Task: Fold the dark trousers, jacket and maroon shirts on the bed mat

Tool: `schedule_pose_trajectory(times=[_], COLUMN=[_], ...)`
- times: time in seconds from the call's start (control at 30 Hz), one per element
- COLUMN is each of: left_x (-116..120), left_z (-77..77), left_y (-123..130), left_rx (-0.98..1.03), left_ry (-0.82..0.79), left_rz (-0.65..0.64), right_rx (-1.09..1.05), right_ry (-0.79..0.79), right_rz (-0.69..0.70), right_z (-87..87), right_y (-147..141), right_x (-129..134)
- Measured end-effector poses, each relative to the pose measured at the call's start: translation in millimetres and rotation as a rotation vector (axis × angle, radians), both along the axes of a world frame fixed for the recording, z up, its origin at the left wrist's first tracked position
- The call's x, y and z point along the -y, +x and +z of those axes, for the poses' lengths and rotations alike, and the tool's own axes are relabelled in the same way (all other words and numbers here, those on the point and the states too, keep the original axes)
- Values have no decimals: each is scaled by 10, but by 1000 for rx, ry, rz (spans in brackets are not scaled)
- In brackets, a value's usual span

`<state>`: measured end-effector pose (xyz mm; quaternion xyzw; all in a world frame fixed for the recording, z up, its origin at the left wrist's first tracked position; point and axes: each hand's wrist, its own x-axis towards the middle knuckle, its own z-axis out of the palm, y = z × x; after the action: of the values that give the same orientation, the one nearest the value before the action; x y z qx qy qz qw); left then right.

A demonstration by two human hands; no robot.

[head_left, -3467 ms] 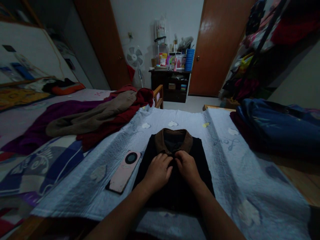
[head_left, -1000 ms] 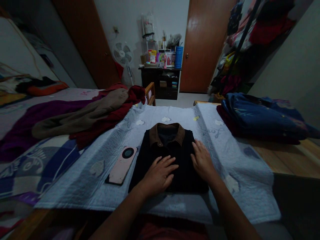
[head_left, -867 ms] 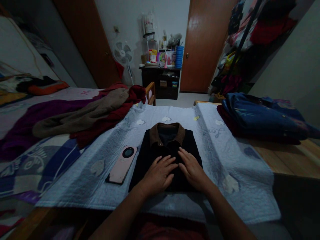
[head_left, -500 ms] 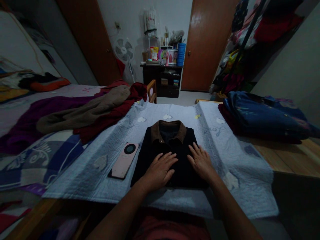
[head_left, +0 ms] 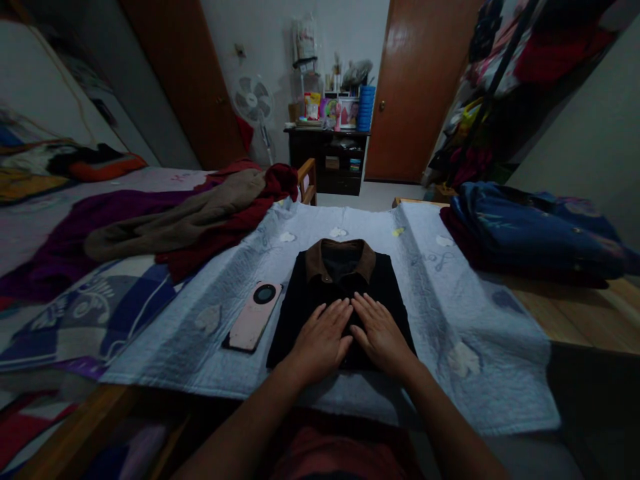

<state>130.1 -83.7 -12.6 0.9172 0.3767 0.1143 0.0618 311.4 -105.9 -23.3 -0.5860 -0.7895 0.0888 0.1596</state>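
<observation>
A folded black shirt (head_left: 295, 310) with a brown collar (head_left: 367, 261) lies in front of me, collar facing away. My left hand (head_left: 323, 337) rests flat on its front, fingers stretched out. Beside it, nearly touching, my right hand (head_left: 379, 330) also lies flat on the black cloth. Neither hand grips anything. Left of the shirt is a smartphone (head_left: 251, 321), pale pink at the back, with a round dark camera ring. Both things lie on a light blue quilted cover (head_left: 350, 220) with heart shapes.
Folded dark blue clothes (head_left: 530, 227) are stacked on a wooden surface (head_left: 545, 307) at the right. Grey, red and purple garments (head_left: 185, 217) lie heaped on the left. Farther back stand a fan (head_left: 254, 100) and a dark cabinet (head_left: 323, 163).
My right hand has slid left across the shirt, from its right side to its middle, beside my left hand. My left hand stays about where it was on the cloth.
</observation>
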Motion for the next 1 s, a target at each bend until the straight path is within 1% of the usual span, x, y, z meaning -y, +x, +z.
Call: schedule_pose_trajectory(times=[0.1,0.2,0.27,0.37,0.4,0.43,0.47,0.5,0.57,0.6,0.63,0.67,0.77,0.83,0.93,1.0], left_x=[-23,-82,-131,-182,-188,-186,-177,-161,-116,-92,-71,-55,-61,-105,-200,-261], left_z=[7,-2,0,50,78,106,130,145,142,123,97,68,-6,-27,-30,-21], left_y=[-75,-232,-357,-480,-483,-464,-423,-365,-220,-150,-91,-49,-39,-112,-289,-426], left_rx=[-22,-33,-42,-43,-34,-22,-10,-1,7,8,7,7,-4,-22,-61,-96], left_ry=[-19,-13,24,138,175,195,192,167,85,50,26,16,23,20,-4,-5], left_rz=[86,201,320,556,609,619,576,485,246,159,109,94,125,147,201,277], right_rx=[10,4,-9,-23,-24,-24,-21,-15,-3,2,5,6,3,-2,-8,-9], right_ry=[-11,-16,-15,-17,-19,-22,-23,-25,-27,-26,-25,-22,-13,-10,-18,-29], right_rz=[-2,-10,-15,-12,-10,-9,-10,-11,-9,-7,-6,-6,-5,-5,-9,-15], right_z=[12,34,40,44,45,46,46,45,42,39,36,33,24,21,27,39], right_y=[18,20,15,13,13,15,16,17,19,20,20,21,22,22,18,15], right_x=[-12,-8,-1,7,8,8,7,6,3,2,2,1,1,0,1,3])
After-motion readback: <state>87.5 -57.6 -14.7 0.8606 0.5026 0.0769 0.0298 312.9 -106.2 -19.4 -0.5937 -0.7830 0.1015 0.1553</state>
